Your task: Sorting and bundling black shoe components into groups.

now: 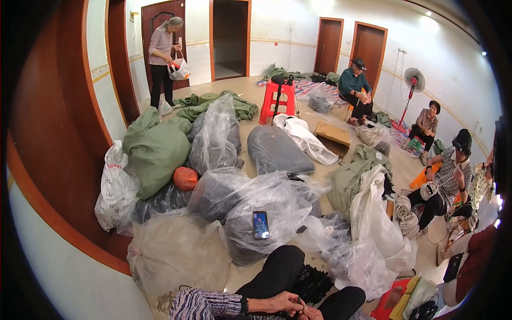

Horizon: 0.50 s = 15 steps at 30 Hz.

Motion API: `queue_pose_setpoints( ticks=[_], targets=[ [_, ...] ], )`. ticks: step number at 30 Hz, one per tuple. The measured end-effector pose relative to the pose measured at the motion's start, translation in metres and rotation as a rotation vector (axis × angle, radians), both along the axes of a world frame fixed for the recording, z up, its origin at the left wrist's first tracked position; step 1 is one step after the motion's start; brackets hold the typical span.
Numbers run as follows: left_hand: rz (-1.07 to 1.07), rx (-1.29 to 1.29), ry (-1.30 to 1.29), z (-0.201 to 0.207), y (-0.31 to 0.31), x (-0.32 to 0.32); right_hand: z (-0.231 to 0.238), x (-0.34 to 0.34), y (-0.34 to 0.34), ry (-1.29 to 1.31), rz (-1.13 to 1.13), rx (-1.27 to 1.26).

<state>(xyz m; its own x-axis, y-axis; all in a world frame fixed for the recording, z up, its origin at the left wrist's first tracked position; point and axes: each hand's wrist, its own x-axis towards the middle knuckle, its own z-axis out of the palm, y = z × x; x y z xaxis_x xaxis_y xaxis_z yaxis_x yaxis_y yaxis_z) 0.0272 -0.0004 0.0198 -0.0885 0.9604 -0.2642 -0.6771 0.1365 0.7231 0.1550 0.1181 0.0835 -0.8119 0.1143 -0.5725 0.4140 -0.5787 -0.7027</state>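
Care suits the small dark piece (300,302) we hold just above our legs (274,271), at the lower edge of our view. Our left hand (288,303) and right hand (311,313) come close together around it, fingers drawn narrow; the piece seems pinched there, though we cannot tell which hand bears more of it. We judge it light; its stiffness we cannot tell, and one end looks the surest hold. Between our legs lies a black bundle (313,284), probably soft and apt to tangle, better scooped from beneath. Beyond, a phone (261,224) rests on a clear bag (269,205), whose thin film looks slippery. Farther, a green sack (156,152) bulges near the left edge of the floor (242,90), likely heavy; we would grip loose cloth near its top. Past it stands a red stool (278,101).
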Motion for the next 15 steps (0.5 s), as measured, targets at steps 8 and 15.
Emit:
queue_pose_setpoints(
  ticks=[8, 15],
  targets=[
    [-0.038, -0.065, -0.053, -0.002, -0.003, -0.001, -0.002, -0.002, 0.005, -0.08, 0.07, -0.021],
    [-0.042, -0.068, -0.027, -0.001, 0.0, 0.001, -0.018, 0.002, 0.011, 0.317, 0.235, 0.647]
  ],
)
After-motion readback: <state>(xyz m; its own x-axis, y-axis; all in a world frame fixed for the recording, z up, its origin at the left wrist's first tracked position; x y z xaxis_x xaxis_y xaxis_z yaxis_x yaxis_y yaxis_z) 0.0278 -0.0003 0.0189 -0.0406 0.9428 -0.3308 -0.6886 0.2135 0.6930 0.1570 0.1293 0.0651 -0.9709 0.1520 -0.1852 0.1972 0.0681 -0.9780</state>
